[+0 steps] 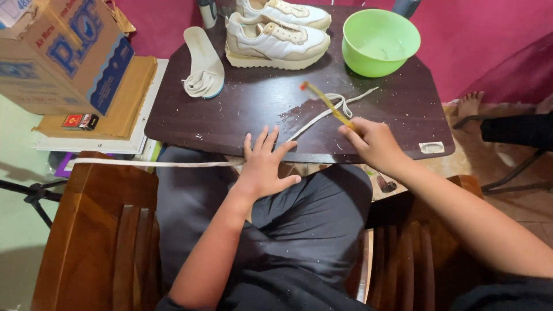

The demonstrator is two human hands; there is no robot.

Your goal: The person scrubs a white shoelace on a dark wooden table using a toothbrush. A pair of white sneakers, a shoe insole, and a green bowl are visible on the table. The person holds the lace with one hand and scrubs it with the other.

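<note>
Cardboard box (63, 52) at upper left, beside the dark table: brown, tilted, printed with large blue lettering and a dark blue panel edged by a wavy pale band. Rests on a flat tan package (124, 101), itself on a white board. Small matchbox-like pack (80, 121), red and black with a yellow mark, lying on the tan package's near edge. Small pale rectangular label (432, 147) stuck near the table's right front corner.

Left hand (264, 165) flat, right hand (374, 143) clenched.
</note>
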